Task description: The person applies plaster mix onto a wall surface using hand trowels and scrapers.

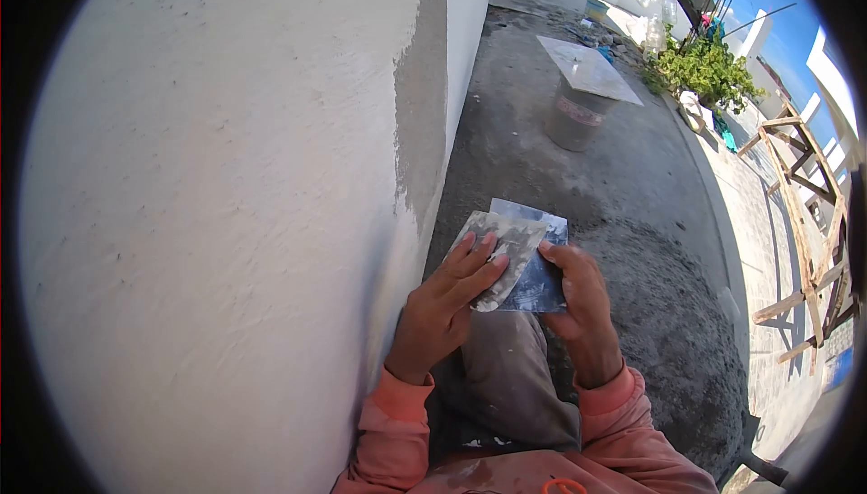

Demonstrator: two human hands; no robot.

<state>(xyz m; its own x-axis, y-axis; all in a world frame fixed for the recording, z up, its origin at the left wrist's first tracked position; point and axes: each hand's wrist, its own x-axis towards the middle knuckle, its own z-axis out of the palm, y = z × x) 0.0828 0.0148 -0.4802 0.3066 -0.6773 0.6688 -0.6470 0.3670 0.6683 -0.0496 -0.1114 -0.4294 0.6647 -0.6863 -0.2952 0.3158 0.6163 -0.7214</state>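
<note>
My left hand (449, 302) grips a grey flat scraper blade (515, 246) smeared with pale plaster, its fingers spread along the face and its thumb hidden. Behind and to the right lies a shinier, bluish flat scraper blade (535, 288), partly covered by the grey one. My right hand (578, 293) holds this second blade by its right edge, thumb on the front and the other fingers mostly hidden. The two blades overlap above my knee. Close on the left stands a white plastered wall (226, 178) with a bare grey strip (423, 88) near its far edge.
Ahead on the concrete floor (506, 115), a white board (591, 69) rests on a grey bucket (575, 119). Rough dark ground (659, 295) lies to my right. Farther right are a wooden frame (804, 196) and a green plant (709, 74).
</note>
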